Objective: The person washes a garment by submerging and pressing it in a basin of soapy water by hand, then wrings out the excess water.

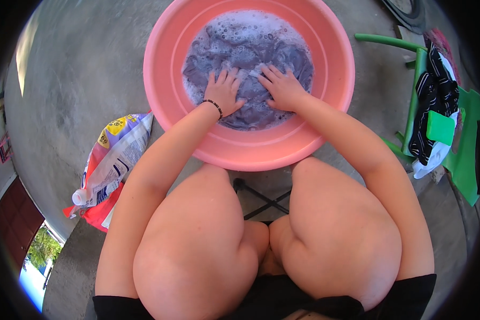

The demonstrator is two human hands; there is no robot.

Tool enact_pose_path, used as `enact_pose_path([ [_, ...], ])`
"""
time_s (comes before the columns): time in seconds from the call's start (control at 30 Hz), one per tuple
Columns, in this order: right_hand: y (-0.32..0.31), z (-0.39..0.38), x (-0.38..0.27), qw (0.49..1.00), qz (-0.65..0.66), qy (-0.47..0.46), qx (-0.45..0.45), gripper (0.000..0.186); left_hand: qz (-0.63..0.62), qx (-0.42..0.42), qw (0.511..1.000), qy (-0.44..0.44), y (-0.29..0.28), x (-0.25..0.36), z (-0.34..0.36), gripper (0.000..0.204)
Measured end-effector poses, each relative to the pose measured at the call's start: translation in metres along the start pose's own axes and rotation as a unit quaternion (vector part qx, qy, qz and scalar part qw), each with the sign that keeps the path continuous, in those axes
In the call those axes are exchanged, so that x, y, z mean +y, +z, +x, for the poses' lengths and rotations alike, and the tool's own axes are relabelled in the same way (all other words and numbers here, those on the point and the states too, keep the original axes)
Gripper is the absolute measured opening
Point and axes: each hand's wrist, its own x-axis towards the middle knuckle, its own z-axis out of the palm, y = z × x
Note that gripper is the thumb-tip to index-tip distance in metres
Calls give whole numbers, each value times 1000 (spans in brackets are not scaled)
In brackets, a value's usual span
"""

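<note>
Both hands reach into a wide pink basin (261, 149) in front of my knees. Dark greyish-purple cloth (234, 53) lies soaked in it, among soapy water with white suds (250, 22) thickest along the far side. My left hand (225, 92), with a dark beaded bracelet (215, 108) at the wrist, rests on the wet cloth, fingers spread. To its right my right hand (284, 89) lies on the same cloth, fingers stretched out and slightly apart. Neither hand grips the cloth. The cloth's underside is hidden in the water.
A colourful plastic detergent pouch (117, 146) with a white cap (80, 197) stands on the left, beside a red package (101, 213). At right, a green chair (418, 80) bears black striped clothing (432, 96) and a green block (440, 128). Grey concrete floor (90, 69) surrounds the basin.
</note>
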Motion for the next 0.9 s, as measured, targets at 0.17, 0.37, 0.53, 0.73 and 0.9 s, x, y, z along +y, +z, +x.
enact_pose_path([
  [0.17, 1, 2, 0, 997, 49, 2, 55, 72, -77, 53, 996, 10, -1, 0, 1, 70],
  [0.37, 5, 0, -1, 999, -8, 39, -21, 65, -48, 106, 993, 21, 10, -3, -3, 63],
  [0.53, 6, -1, -1, 998, -6, 40, -49, 62, -51, 60, 997, 14, 10, -5, -3, 64],
  [0.73, 2, 0, -3, 997, -9, 40, -60, 61, -37, 98, 994, 22, 10, -3, -5, 63],
  [0.9, 7, -4, -1, 1000, 0, 29, 1, 62, -40, 104, 993, 29, 10, 0, -2, 63],
])
